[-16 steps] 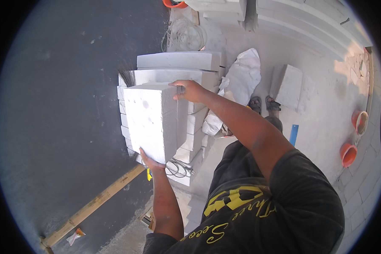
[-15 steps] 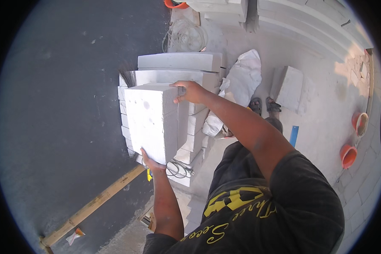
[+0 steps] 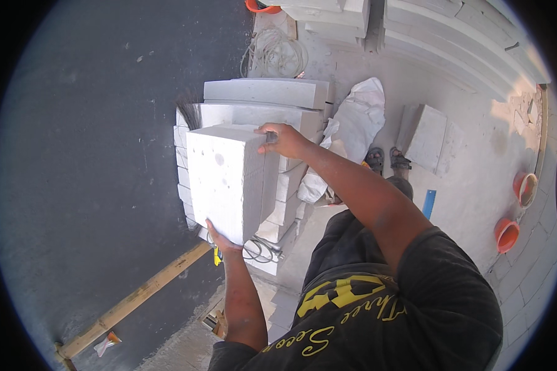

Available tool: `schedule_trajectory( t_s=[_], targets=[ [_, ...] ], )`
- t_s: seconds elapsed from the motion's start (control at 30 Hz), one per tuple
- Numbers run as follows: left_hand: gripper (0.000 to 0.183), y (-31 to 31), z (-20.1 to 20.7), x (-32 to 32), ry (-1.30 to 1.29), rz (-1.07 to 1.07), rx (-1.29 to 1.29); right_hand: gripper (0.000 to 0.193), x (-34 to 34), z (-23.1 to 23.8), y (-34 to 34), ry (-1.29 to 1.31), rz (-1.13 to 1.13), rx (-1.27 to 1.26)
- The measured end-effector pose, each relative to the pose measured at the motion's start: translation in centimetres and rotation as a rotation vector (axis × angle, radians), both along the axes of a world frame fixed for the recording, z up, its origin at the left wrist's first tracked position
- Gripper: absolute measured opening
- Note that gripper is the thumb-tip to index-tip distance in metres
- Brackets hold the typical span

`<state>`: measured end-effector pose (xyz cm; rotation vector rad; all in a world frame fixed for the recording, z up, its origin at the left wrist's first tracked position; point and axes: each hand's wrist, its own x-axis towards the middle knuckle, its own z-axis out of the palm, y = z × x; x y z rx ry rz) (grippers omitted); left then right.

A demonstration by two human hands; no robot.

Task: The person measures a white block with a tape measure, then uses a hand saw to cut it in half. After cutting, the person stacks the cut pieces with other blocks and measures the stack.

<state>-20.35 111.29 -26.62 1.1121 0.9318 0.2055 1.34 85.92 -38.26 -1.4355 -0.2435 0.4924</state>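
Observation:
A white aerated concrete block [image 3: 220,176] stands on edge in front of me, over a stack of similar blocks [image 3: 288,185]. My left hand [image 3: 224,238] grips its near lower end, thumb on the broad face and fingers hidden beneath. At the far upper corner, my right hand [image 3: 283,141] is closed on the block's edge, thumb and fingers on either side. A second block face shows right behind the held one; I cannot tell whether the two touch. A dark-bristled brush [image 3: 190,114] sticks out at the stack's far left.
Right of the stack lies a crumpled white sack [image 3: 360,111], near my feet and a loose block [image 3: 424,137]. Farther right stand orange buckets [image 3: 507,235] and a blue straight tool [image 3: 429,204]. A wooden beam [image 3: 136,302] crosses the lower left; coiled hose [image 3: 275,52] lies beyond the stack.
The view has shifted slightly, so most things sit a little differently in the picture. Both hands keep the same hold on the block, which has hardly moved against the stack.

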Motion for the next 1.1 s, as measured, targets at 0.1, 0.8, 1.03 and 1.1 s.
schedule_trajectory(
  t_s=[0.1, 0.8, 1.03, 1.1],
  targets=[
    [0.073, 0.0, 0.0, 0.2, -0.001, 0.011, 0.015, 0.057, 0.1, -0.2, 0.0, -0.005, -0.001, 0.029],
    [0.073, 0.9, -1.2, -0.3, -0.014, 0.065, 0.121, 0.049, -1.3, -1.8, -2.8, -0.044, 0.027, -0.068],
    [0.070, -0.9, -0.3, 0.4, 0.000, 0.164, 0.040, 0.042, -9.7, -6.5, -15.7, 0.144, -0.216, -0.233],
    [0.069, -0.2, -1.0, 0.7, -0.063, 0.127, -0.007, 0.039, -13.1, -9.1, -22.3, 0.175, -0.338, -0.388]
  ],
)
